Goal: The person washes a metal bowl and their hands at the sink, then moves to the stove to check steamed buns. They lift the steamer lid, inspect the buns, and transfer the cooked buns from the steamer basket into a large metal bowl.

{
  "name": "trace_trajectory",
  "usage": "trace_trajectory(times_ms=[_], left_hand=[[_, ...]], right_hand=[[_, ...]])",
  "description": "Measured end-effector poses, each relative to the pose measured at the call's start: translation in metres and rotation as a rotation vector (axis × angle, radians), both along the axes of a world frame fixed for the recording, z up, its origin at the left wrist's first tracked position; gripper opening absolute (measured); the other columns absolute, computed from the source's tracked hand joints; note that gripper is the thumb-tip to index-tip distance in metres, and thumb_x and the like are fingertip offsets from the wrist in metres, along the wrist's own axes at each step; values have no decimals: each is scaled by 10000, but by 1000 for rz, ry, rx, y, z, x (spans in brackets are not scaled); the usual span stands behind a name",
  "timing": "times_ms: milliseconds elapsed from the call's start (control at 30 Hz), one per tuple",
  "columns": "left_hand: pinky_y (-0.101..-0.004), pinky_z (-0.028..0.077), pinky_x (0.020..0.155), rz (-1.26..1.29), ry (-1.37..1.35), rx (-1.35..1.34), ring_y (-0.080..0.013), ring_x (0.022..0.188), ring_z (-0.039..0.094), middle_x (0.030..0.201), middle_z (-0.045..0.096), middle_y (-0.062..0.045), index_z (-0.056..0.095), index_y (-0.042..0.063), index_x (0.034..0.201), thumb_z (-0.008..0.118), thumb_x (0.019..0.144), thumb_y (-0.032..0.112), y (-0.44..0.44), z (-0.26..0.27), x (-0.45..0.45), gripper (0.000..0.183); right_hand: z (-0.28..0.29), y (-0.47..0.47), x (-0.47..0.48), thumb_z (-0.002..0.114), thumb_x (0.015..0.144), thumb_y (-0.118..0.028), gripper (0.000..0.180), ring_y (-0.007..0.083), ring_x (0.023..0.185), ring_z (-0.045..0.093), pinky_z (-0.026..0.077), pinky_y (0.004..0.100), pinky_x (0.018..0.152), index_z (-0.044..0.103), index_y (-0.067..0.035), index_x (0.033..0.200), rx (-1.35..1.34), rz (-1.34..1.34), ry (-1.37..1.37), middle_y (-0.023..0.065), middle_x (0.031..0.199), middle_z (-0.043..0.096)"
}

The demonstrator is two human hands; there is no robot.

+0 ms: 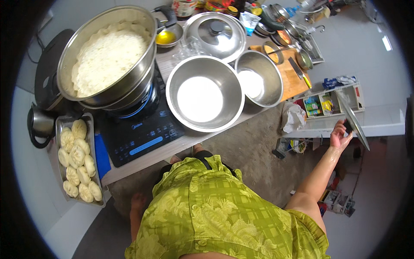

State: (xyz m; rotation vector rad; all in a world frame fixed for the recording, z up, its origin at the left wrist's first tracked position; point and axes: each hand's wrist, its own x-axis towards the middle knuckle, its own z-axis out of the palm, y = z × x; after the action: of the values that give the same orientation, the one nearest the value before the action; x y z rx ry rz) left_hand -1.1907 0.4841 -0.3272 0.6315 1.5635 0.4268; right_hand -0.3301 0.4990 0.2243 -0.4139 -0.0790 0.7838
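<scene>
My right hand (339, 136) is stretched far out to the right, gripping the dark knob of a glass lid (355, 124). The lid is held up on edge, seen nearly side-on. Low beside my body on the left hangs my left hand (138, 201), in shadow; its fingers are hard to make out. On a black induction cooktop (139, 136) stands an uncovered stainless steel steamer pot (142, 69). A white, grainy food (108, 60) fills it, inside a pale liner with a scalloped edge. A large steel basin (205, 94) and a smaller steel pot (265, 81) stand to its right.
A metal tray of steamed buns (77, 157) lies left of the cooktop. Behind the basin are a steel lid (215, 35) and a bowl of yellow liquid (166, 37). A knife (297, 68) rests on a wooden cutting board (288, 84). A divided storage box (333, 100) is farther right.
</scene>
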Motion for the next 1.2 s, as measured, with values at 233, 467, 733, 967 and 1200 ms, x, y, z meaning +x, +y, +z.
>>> trace_trajectory(times_ms=[233, 467, 733, 967, 1200], left_hand=[[-279, 402, 481, 165, -110, -203, -151, 558, 485, 716, 526, -44, 482, 55, 1098, 506, 884, 114, 44, 13, 20, 223], [-274, 371, 456, 301, -355, -129, -140, 534, 449, 698, 486, -41, 478, 17, 1093, 518, 858, 61, 55, 65, 88, 243], [-256, 381, 493, 106, -162, -279, -120, 573, 449, 741, 482, -12, 514, 57, 946, 472, 893, 93, -5, 28, 196, 77], [-228, 449, 586, 314, -59, -226, -113, 655, 526, 814, 546, 5, 539, 79, 1080, 484, 929, 153, 28, 123, 357, 177], [-235, 437, 570, 266, -151, -113, -116, 641, 523, 767, 553, -22, 494, 57, 1182, 496, 930, 153, -28, 120, 374, 270]], right_hand=[[-32, -127, 99, 641, 791, -313, 393, 220, 677, 571, 525, 225, 499, 537, -7, 1014, -791, -491, -210, 133, 890, 565], [-71, -124, 165, 717, 696, -317, 330, 138, 459, 492, 420, 251, 377, 596, -15, 749, -1602, -773, -372, 42, 609, 514], [-85, -70, 239, 696, 705, -327, 422, 145, 446, 523, 429, 288, 413, 660, -26, 999, -1969, -420, -1084, 63, 613, 582], [-94, 25, 258, 666, 620, -344, 466, 322, 903, 628, 480, 380, 827, 677, -84, 1006, -2128, -64, -1842, 187, 942, 658], [-132, 157, 278, 672, 614, -301, 434, 329, 854, 634, 497, 385, 774, 680, -117, 1006, -1680, 117, -2077, 192, 901, 658]])
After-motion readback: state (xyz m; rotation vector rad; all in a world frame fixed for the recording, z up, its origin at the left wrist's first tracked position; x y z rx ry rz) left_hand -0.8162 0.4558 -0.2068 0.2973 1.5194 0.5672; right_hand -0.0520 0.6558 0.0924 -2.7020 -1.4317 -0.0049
